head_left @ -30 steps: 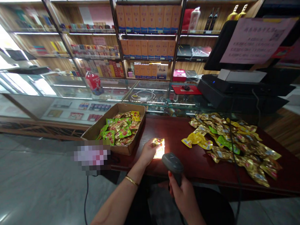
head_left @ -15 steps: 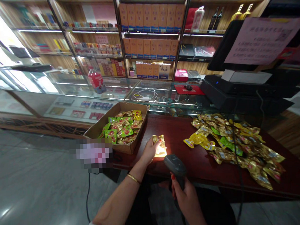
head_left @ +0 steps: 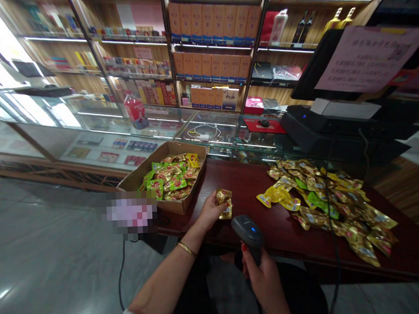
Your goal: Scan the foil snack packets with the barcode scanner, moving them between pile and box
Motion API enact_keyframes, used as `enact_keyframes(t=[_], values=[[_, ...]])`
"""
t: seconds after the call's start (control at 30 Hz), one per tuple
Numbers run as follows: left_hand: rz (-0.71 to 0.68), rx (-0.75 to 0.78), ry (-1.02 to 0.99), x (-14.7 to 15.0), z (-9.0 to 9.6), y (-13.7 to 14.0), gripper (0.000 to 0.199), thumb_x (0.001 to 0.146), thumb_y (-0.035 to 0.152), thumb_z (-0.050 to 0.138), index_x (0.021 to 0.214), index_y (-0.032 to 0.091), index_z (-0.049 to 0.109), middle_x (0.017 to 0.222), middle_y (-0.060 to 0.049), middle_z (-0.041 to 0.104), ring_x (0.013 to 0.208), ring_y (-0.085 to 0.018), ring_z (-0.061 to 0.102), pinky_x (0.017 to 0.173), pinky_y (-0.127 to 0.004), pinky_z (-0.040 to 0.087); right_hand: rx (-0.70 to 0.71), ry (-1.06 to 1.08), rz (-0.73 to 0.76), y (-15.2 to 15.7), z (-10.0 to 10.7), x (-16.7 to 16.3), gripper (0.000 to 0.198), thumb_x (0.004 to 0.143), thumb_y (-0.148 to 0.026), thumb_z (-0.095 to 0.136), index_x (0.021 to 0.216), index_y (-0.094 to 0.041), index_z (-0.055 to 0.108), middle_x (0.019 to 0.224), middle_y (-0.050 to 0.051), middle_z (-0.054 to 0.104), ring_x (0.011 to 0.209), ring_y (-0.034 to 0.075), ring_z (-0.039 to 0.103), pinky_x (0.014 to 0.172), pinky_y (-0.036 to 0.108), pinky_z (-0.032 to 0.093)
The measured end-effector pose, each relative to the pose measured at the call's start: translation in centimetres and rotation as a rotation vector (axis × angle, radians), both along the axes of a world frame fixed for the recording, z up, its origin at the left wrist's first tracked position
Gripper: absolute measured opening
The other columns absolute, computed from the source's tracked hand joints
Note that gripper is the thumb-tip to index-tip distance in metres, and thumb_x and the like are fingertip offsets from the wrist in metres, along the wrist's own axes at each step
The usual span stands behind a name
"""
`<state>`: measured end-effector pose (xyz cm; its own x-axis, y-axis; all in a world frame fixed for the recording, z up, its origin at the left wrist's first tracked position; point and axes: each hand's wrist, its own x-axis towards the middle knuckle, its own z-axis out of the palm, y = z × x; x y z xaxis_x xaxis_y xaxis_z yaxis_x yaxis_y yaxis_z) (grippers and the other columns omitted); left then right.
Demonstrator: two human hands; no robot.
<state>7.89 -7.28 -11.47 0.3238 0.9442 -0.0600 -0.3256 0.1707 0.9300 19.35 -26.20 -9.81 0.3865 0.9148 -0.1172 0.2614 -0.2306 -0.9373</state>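
Observation:
My left hand (head_left: 212,209) is closed on a gold snack packet (head_left: 226,212) above the near part of the dark red table (head_left: 236,179). Wrapped round the handle of a grey barcode scanner (head_left: 248,231) is my right hand (head_left: 259,270). A small blue light shows on top of the scanner, and its head points toward the packet. Left of my left hand stands a cardboard box (head_left: 185,206) with green, gold and yellow packets (head_left: 173,174) in it. To the right lies a loose pile of mostly gold packets (head_left: 339,197), with yellow packets (head_left: 279,196) at its left edge.
A black cable (head_left: 333,244) hangs across the right side, in front of the pile. Behind the table are a glass counter (head_left: 166,126) with a red-labelled bottle (head_left: 135,111), a mouse (head_left: 264,122) and a monitor (head_left: 316,64). Stocked shelves line the wall.
The bright scanner light on the gold packet has gone out, and a blue light now shows on the scanner. The scanner has shifted slightly right. Both hands keep their holds.

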Motion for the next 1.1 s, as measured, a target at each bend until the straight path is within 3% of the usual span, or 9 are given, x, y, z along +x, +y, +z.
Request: enact_keyframes(t=[0.13, 0.3, 0.43, 0.63, 1.1], values=[[-0.015, -0.025, 0.012, -0.1, 0.3, -0.1, 0.052, 0.062, 0.023, 0.087, 0.108, 0.018, 0.064, 0.096, -0.006, 0.074, 0.081, -0.021, 0.072, 0.075, -0.03, 0.056, 0.011, 0.015, -0.007, 0.2, 0.3, -0.2, 0.054, 0.085, -0.074, 0.053, 0.08, -0.022, 0.062, 0.052, -0.001, 0.062, 0.048, 0.02, 0.062, 0.05, 0.028, 0.048], [-0.042, -0.026, -0.028, 0.0, 0.4, -0.2, 0.054, 0.064, 0.026, 0.087, 0.111, 0.018, 0.062, 0.108, -0.012, 0.074, 0.093, -0.027, 0.073, 0.079, -0.036, 0.057, 0.013, 0.027, 0.014, 0.0, 0.1, -0.1, 0.053, 0.088, -0.073, 0.052, 0.078, -0.022, 0.063, 0.051, -0.001, 0.062, 0.046, 0.019, 0.06, 0.047, 0.026, 0.045], [-0.051, -0.021, -0.017, 0.0, 0.5, -0.3, 0.055, 0.063, 0.03, 0.089, 0.109, 0.018, 0.063, 0.106, -0.012, 0.074, 0.086, -0.026, 0.074, 0.073, -0.034, 0.057, 0.002, 0.034, 0.014, -0.4, -0.3, 0.0, 0.052, 0.09, -0.072, 0.051, 0.077, -0.022, 0.062, 0.051, -0.003, 0.059, 0.047, 0.018, 0.059, 0.047, 0.026, 0.045], [-0.074, -0.112, -0.118, -0.1, 1.1, -0.4, 0.05, 0.072, 0.047, 0.081, 0.108, 0.016, 0.065, 0.1, -0.012, 0.075, 0.08, -0.025, 0.074, 0.071, -0.034, 0.056, -0.007, 0.056, 0.017, -1.0, -0.1, -0.1, 0.05, 0.089, -0.07, 0.054, 0.079, -0.022, 0.062, 0.052, -0.003, 0.059, 0.047, 0.017, 0.059, 0.048, 0.025, 0.045], [-0.063, -0.146, -0.149, 0.0, 1.9, -0.7, 0.037, 0.071, 0.04, 0.078, 0.097, 0.015, 0.07, 0.096, -0.011, 0.076, 0.087, -0.027, 0.073, 0.08, -0.04, 0.057, -0.033, 0.019, 0.02, -1.4, 0.1, -0.3, 0.052, 0.09, -0.073, 0.05, 0.078, -0.023, 0.061, 0.053, -0.003, 0.06, 0.047, 0.017, 0.06, 0.048, 0.024, 0.047]])
